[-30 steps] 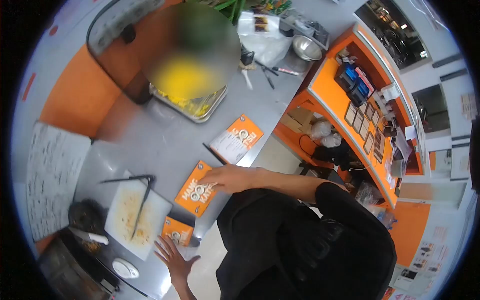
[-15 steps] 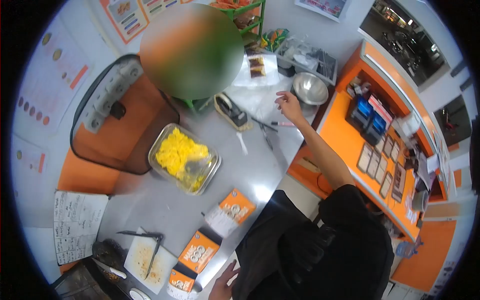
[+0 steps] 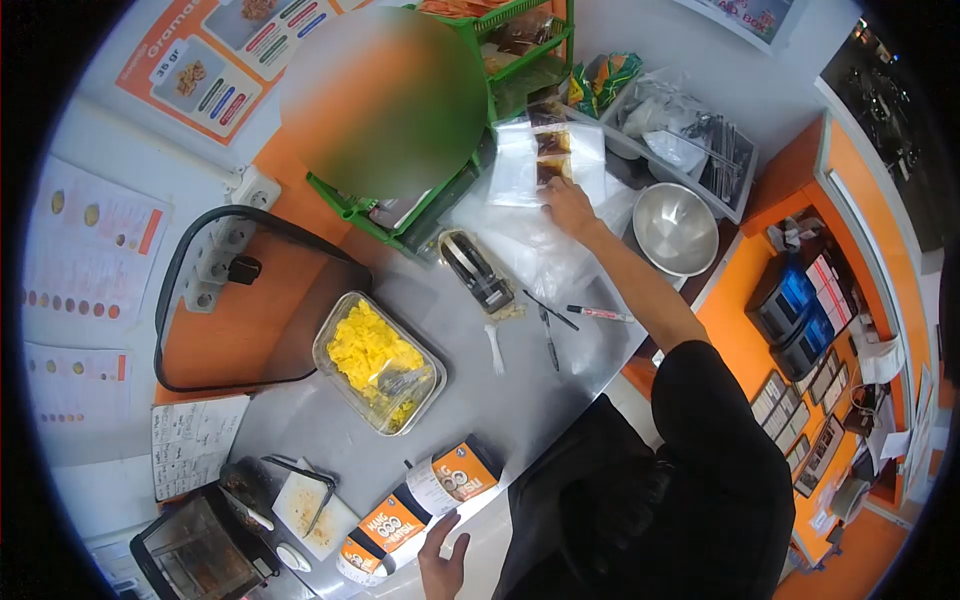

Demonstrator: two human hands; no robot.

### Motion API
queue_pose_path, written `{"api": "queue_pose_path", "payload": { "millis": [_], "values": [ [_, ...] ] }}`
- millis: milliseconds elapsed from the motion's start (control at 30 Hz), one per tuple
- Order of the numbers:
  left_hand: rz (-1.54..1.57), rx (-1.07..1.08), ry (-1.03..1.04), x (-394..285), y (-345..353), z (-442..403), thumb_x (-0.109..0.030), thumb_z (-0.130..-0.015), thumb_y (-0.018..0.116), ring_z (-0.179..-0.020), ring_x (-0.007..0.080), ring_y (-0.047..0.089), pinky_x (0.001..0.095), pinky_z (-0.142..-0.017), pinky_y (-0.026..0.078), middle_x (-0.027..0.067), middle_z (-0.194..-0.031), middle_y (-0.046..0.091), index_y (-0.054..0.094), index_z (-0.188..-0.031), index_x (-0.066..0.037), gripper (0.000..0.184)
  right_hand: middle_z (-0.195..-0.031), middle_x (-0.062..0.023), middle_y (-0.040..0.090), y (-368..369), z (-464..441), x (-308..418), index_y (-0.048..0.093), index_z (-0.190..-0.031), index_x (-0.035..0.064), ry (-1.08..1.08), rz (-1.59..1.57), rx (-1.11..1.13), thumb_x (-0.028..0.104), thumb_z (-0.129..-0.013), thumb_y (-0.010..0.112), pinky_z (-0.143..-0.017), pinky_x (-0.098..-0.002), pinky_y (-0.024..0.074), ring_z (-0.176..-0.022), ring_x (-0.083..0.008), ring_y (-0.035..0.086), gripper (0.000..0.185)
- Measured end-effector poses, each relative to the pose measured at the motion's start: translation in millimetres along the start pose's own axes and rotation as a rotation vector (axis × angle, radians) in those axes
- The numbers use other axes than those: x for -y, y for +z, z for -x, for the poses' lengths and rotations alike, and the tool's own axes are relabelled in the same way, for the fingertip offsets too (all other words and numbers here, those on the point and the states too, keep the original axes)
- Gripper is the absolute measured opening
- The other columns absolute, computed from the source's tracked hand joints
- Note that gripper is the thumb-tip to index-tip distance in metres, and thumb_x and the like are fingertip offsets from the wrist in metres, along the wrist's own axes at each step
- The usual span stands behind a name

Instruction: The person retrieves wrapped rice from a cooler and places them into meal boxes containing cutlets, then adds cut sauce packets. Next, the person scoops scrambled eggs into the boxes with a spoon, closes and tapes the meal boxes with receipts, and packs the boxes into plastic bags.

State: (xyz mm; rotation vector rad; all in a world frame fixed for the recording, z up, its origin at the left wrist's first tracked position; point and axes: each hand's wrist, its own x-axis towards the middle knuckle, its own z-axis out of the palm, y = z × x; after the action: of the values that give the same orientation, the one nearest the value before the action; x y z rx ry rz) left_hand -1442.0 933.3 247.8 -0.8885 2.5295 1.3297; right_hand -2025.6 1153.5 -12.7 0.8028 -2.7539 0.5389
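At the back of the metal table, my right hand [image 3: 569, 207] reaches onto the plastic bags, its fingertips at the lowest of the dark sauce packets [image 3: 552, 143]. The fingers look bent together, and what they grip is too small to make out. My left hand [image 3: 443, 563] is near the front edge, thumb and fingers apart, holding nothing. Close above it are orange printed boxes [image 3: 391, 523], in a row with another box [image 3: 465, 474] that has a white slip on it. A metal tray of yellow food [image 3: 370, 350] sits at the middle left.
A steel bowl [image 3: 676, 229] and a grey bin of utensils [image 3: 720, 160] stand at the back right. A tape dispenser [image 3: 474, 272], pens [image 3: 549, 338] and a marker [image 3: 600, 314] lie mid-table. Tongs rest on a white cutting board [image 3: 312, 515]. A mesh cover [image 3: 250, 310] stands left.
My right hand has moved from the boxes to the sauce packets at the back. My left hand stays near the front edge. The view has shifted toward the back of the table.
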Motion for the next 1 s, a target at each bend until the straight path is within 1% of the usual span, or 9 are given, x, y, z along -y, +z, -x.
{"api": "queue_pose_path", "payload": {
  "millis": [267, 367, 467, 567, 600, 700, 767, 867, 1000],
  "values": [
    [-0.131, 0.297, 0.247, -40.7, 35.9, -80.2, -0.011, -0.089, 0.077, -0.13, 0.037, 0.057, 0.0435, -0.11, 0.046, 0.0164, -0.139, 0.062, 0.063, -0.135, -0.007, 0.049, -0.099, -0.0094, 0.064, -16.9, -15.9, -14.6, 0.071, -0.08, 0.0077, 0.055, -0.225, 0.141, 0.023, -0.087, 0.074, -0.086, -0.046, 0.0504, -0.102, -0.0341, 0.062, 0.017],
    [-0.195, 0.308, 0.321, -59.7, 40.9, -108.9, -0.014, -0.09, 0.076, -0.132, 0.0372, 0.055, 0.0447, -0.112, 0.044, 0.0158, -0.14, 0.062, 0.063, -0.135, -0.007, 0.047, -0.103, -0.0132, 0.064, -60.0, -23.4, -9.9, 0.068, -0.092, 0.0073, 0.126, -0.384, 0.268, 0.032, -0.084, 0.08, -0.084, -0.0475, 0.0514, -0.101, -0.0376, 0.063, 0.028],
    [-0.215, 0.34, 0.338, -82.3, 48.5, -139.8, -0.021, -0.092, 0.074, -0.133, 0.0373, 0.054, 0.0457, -0.112, 0.043, 0.0155, -0.141, 0.06, 0.063, -0.136, -0.008, 0.047, -0.112, -0.0228, 0.063, -59.5, -43.2, -16.2, 0.063, -0.111, 0.0048, 0.394, -0.274, -0.166, 0.04, -0.079, 0.084, -0.089, -0.048, 0.0532, -0.105, -0.0427, 0.063, 0.053],
    [-0.254, 0.377, 0.431, -100.1, 60.6, -164.3, -0.026, -0.094, 0.072, -0.135, 0.0371, 0.052, 0.0457, -0.113, 0.041, 0.0158, -0.145, 0.057, 0.059, -0.14, -0.01, 0.05, -0.117, -0.0263, 0.06, -30.8, -55.3, -20.4, 0.054, -0.126, 0.0038, 0.539, -0.08, 0.02, 0.036, -0.076, 0.084, -0.089, -0.0487, 0.054, -0.102, -0.0459, 0.065, 0.066],
    [-0.264, 0.393, 0.453, -110.3, 63.8, -169.4, -0.026, -0.094, 0.071, -0.135, 0.0372, 0.052, 0.0455, -0.113, 0.041, 0.016, -0.146, 0.057, 0.059, -0.141, -0.01, 0.051, -0.112, -0.0221, 0.066, -14.9, -66.9, -27.6, 0.062, -0.119, 0.0071, 0.567, -0.165, 0.077, 0.028, -0.075, 0.083, -0.087, -0.0492, 0.055, -0.099, -0.0434, 0.067, 0.053],
    [-0.185, 0.433, 0.409, -113.5, 59.4, -176.0, -0.024, -0.095, 0.071, -0.136, 0.0378, 0.051, 0.0456, -0.114, 0.04, 0.0178, -0.146, 0.056, 0.056, -0.143, -0.01, 0.053, -0.103, -0.0177, 0.071, -2.3, -109.8, -48.2, 0.07, -0.107, 0.01, 0.423, -0.372, 0.066, 0.019, -0.077, 0.078, -0.085, -0.0482, 0.0555, -0.096, -0.0385, 0.07, 0.033],
    [-0.052, 0.455, 0.277, -95.3, 56.3, -172.8, -0.022, -0.094, 0.072, -0.136, 0.038, 0.051, 0.0459, -0.115, 0.04, 0.0184, -0.146, 0.056, 0.056, -0.143, -0.009, 0.053, -0.1, -0.0176, 0.072, -24.4, -147.5, -56.0, 0.074, -0.098, 0.0101, 0.355, -0.533, -0.211, 0.009, -0.085, 0.071, -0.079, -0.0454, 0.055, -0.092, -0.0351, 0.07, 0.013],
    [-0.199, 0.423, 0.185, -59.5, 54.6, -165.3, -0.021, -0.094, 0.073, -0.135, 0.0383, 0.052, 0.0456, -0.114, 0.04, 0.0186, -0.145, 0.057, 0.055, -0.143, -0.006, 0.054, -0.132, -0.021, 0.064, -17.7, -200.7, -87.8, 0.07, -0.116, 0.0115, 0.223, -0.601, -0.406, 0.012, -0.084, 0.071, -0.106, -0.0432, 0.0471, -0.124, -0.0371, 0.06, 0.031],
    [-0.084, 0.445, 0.111, -32.0, 60.8, -153.7, -0.023, -0.095, 0.073, -0.134, 0.0377, 0.054, 0.0436, -0.113, 0.042, 0.0199, -0.142, 0.059, 0.054, -0.143, -0.005, 0.055, -0.137, -0.0243, 0.06, -11.5, -225.4, -99.9, 0.068, -0.116, 0.0068, 0.112, -0.1, -0.223, 0.009, -0.081, 0.064, -0.112, -0.0446, 0.0424, -0.132, -0.04, 0.053, 0.035]
  ]
}}
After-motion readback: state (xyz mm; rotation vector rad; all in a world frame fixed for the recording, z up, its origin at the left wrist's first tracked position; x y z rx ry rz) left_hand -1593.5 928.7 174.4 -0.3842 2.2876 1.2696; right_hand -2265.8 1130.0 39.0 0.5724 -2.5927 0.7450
